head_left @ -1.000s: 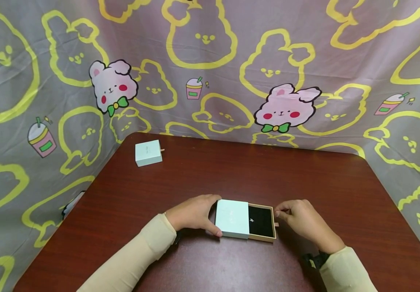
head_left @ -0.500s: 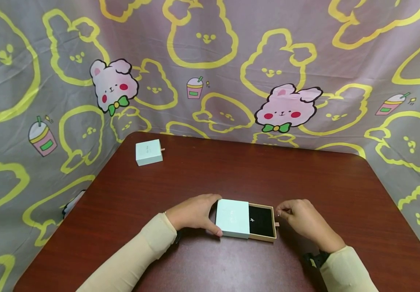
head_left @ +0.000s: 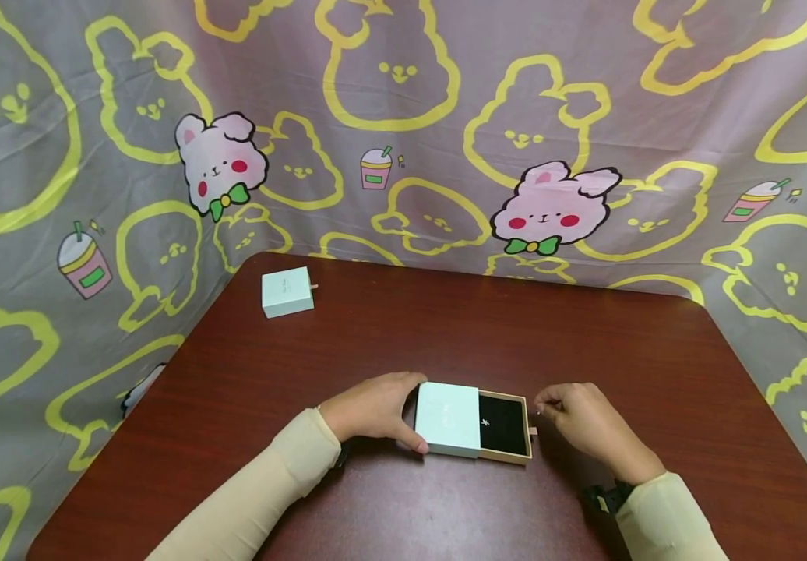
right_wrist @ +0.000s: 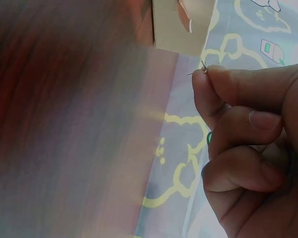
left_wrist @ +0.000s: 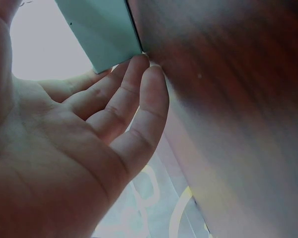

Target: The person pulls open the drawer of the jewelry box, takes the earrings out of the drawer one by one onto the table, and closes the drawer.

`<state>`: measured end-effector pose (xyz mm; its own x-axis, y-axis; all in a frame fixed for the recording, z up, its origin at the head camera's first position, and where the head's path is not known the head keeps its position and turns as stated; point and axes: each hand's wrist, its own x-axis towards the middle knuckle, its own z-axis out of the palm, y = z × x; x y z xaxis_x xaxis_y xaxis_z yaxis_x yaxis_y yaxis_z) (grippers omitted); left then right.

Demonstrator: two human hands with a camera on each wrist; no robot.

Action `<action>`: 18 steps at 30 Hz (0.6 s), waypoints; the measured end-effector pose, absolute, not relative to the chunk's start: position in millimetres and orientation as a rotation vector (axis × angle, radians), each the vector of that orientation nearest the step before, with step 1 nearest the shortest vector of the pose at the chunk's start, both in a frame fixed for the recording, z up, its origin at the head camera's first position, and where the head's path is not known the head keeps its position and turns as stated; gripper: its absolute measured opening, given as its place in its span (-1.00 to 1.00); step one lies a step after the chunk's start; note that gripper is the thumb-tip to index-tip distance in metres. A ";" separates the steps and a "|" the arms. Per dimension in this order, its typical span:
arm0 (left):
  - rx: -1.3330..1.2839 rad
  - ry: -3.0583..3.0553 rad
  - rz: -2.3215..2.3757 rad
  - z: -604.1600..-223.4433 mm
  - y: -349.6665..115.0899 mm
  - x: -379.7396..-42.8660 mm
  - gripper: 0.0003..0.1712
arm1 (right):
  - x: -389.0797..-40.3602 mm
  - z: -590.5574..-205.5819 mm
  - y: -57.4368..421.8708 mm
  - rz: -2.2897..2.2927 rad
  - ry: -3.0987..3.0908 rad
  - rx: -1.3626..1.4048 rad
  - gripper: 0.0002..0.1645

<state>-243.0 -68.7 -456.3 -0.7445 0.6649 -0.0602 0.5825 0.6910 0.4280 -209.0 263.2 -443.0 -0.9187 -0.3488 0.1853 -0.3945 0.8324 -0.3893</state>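
A pale mint jewelry box (head_left: pixel 448 418) lies on the table with its drawer (head_left: pixel 505 457) pulled partly out to the right. On the drawer's black lining (head_left: pixel 505 436) sits a small star-shaped stud earring (head_left: pixel 485 422). My left hand (head_left: pixel 375 409) holds the box's left end, thumb at the near corner and fingers at the far one. Just right of the drawer, my right hand (head_left: pixel 579 421) pinches a tiny stud earring (right_wrist: pixel 204 67) between thumb and index finger. Its thin post sticks out past the fingertips in the right wrist view; its front is too small to make out.
A second mint box (head_left: pixel 287 292), closed, stands at the table's far left corner with a small ribbon tab. A pull tab (head_left: pixel 533 431) juts from the open drawer toward my right hand. Patterned cloth (head_left: pixel 431 156) hangs around the brown table (head_left: pixel 516 335).
My right hand has shifted very slightly to the right, and the tiny earring at its fingertips has come into sight. The left hand and the box stay as they were.
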 end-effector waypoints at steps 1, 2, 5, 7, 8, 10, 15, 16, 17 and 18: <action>1.007 2.691 0.573 -456.4 -68.7 -243.1 0.21 | -209.0 -443.5 263.6 0.652 -2.908 0.588 -0.89; 1.009 2.692 0.575 -456.4 -68.8 -243.1 0.21 | -209.2 -443.8 263.8 0.650 -2.909 0.583 -0.88; 1.009 2.690 0.580 -456.8 -68.6 -243.7 0.21 | -209.3 -445.1 264.5 0.647 -2.907 0.582 -0.86; 1.010 2.689 0.583 -456.5 -68.4 -244.0 0.20 | -209.7 -446.5 265.1 0.642 -2.901 0.582 -0.85; 1.010 2.688 0.584 -456.2 -68.4 -244.1 0.19 | -209.8 -447.0 265.3 0.639 -2.896 0.586 -0.86; 1.012 2.686 0.585 -455.6 -68.1 -244.3 0.18 | -210.0 -448.1 265.6 0.631 -2.889 0.589 -0.86; 1.007 2.684 0.581 -454.8 -68.0 -244.5 0.17 | -210.7 -450.0 266.2 0.619 -2.899 0.567 -0.87; 1.005 2.684 0.580 -454.7 -68.0 -244.3 0.17 | -210.9 -450.3 266.2 0.618 -2.905 0.562 -0.87; 1.005 2.683 0.580 -454.8 -68.1 -244.3 0.18 | -211.0 -450.6 266.2 0.615 -2.911 0.556 -0.87; 1.004 2.684 0.580 -454.7 -68.1 -244.1 0.18 | -211.1 -450.8 266.1 0.613 -2.918 0.551 -0.87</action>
